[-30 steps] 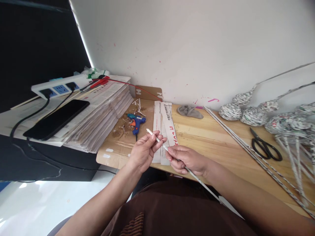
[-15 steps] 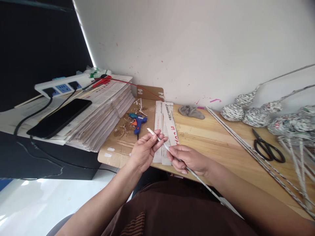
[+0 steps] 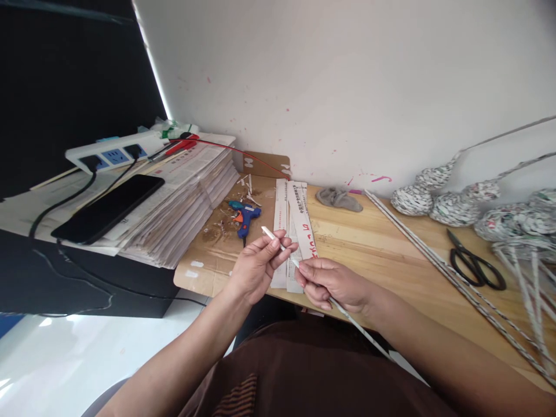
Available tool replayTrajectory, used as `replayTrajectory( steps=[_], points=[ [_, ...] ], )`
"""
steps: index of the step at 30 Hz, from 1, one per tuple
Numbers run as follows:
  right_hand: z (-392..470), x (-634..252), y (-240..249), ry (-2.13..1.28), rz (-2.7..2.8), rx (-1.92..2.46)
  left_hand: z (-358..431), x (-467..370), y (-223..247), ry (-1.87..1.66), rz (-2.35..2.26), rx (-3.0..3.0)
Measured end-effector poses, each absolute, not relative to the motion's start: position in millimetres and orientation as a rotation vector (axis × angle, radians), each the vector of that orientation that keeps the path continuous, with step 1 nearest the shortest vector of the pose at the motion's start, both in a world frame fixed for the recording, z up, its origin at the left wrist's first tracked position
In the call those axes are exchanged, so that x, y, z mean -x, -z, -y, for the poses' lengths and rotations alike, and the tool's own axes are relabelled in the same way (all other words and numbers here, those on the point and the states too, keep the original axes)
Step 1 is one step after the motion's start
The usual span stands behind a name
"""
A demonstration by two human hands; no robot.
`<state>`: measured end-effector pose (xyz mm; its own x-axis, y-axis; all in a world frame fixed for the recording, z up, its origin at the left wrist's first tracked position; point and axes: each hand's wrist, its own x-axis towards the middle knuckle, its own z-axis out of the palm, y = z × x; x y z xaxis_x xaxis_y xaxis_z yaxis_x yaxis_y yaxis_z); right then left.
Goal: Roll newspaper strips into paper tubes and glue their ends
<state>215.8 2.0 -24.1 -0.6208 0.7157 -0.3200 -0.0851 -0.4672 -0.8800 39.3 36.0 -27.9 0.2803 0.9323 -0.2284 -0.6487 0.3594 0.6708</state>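
A long thin rolled paper stick (image 3: 362,331) runs from between my hands down to the lower right, past my brown clothing. My left hand (image 3: 260,260) pinches its upper end between thumb and fingers, and the white pointed tip sticks out beyond them. Close by on the right, my right hand (image 3: 328,282) is closed round the stick. Beneath and behind the hands, printed paper strips (image 3: 299,214) lie on the table edge, partly over a cardboard sheet.
A blue glue gun (image 3: 247,219) rests on the cardboard (image 3: 195,260). At left are a newspaper stack (image 3: 191,197), a phone (image 3: 110,208) and a power strip (image 3: 117,152). Rightward lie a grey cloth (image 3: 339,199), long paper sticks (image 3: 417,246), black scissors (image 3: 471,263) and woven paper shapes (image 3: 454,208).
The whole view has shifted slightly. Both hands keep nearly the same hold on the stick, with the left fingers moved very little.
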Motion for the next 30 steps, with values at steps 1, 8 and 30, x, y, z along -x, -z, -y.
replayTrajectory(
  steps=[1,8,30],
  points=[
    [-3,-216,24,-2.154,1.192,0.920,-36,-39,28,-1.121,-0.663,-0.500],
    [4,-210,15,-1.287,1.857,1.348,-38,-38,32,-1.156,-0.669,-0.499],
    [-3,-209,25,-1.925,1.385,1.125,-38,-33,34,-1.152,-0.663,-0.493]
  ],
)
